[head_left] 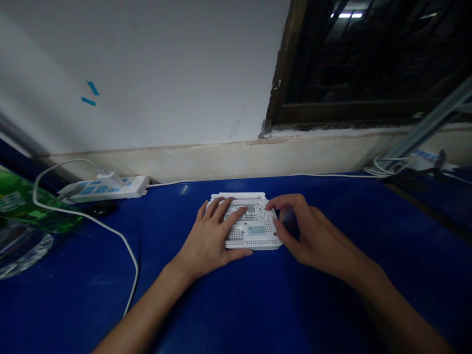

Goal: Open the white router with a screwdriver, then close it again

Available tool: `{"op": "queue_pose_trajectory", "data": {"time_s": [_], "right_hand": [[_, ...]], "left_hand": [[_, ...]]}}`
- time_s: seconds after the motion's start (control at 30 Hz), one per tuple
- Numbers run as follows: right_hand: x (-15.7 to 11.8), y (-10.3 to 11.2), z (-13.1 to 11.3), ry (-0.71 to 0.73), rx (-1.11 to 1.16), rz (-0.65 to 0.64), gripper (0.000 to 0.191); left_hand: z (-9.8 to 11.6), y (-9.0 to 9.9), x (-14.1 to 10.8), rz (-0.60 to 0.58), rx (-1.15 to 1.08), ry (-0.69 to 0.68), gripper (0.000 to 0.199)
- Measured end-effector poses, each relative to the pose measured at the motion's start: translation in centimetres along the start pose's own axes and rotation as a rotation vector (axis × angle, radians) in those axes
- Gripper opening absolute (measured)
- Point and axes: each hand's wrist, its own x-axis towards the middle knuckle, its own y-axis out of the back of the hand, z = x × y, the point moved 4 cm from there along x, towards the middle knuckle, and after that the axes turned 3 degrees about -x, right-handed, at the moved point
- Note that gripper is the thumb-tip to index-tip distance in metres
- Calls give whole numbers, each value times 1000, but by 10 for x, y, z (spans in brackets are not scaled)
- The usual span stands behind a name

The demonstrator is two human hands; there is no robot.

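While the left grip [209,241] lies spread across the white router [255,237] near the table's [214,309] far edge, the right grip [308,230] pinches a translucent handle [288,217]; the casing seems light, stiff, slick, best held by its sides.

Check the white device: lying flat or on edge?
Flat on the blue table. The device's broad vented face, with its printed labels, points up, and the left hand is spread across part of it.

White wall [165,64] marked with blue strips [93,88]. At right, dark window [354,64] set, light [346,15] seen there. Blue table [236,305] below.
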Motion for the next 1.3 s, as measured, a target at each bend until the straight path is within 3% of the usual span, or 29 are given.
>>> {"op": "queue_pose_trajectory", "data": {"time_s": [0.27, 0.47, 0.67, 0.83, 1.0, 1.17, 1.3], "right_hand": [[1, -2, -6, 61, -29, -34, 26], [-1, 1, -7, 90, -36, -54, 38], [3, 2, -2, 95, -33, -51, 12], [2, 6, -4, 94, 20, -38, 41], [2, 4, -2, 71, -10, -13, 27], [1, 2, -1, 73, 13, -19, 41], [2, 3, -1, 67, -22, -28, 30]], "left_hand": [[0, 0, 1, 5, -12, -12, 92], [0, 1, 1, 3, -14, -7, 92], [1, 1, 0, 2, -7, -12, 91], [1, 1, 1, -1, -1, -7, 91], [0, 1, 1, 2, -18, -4, 91], [0, 1, 1, 10, -28, -9, 92], [1, 2, 1, 6, -25, -6, 91]]}}
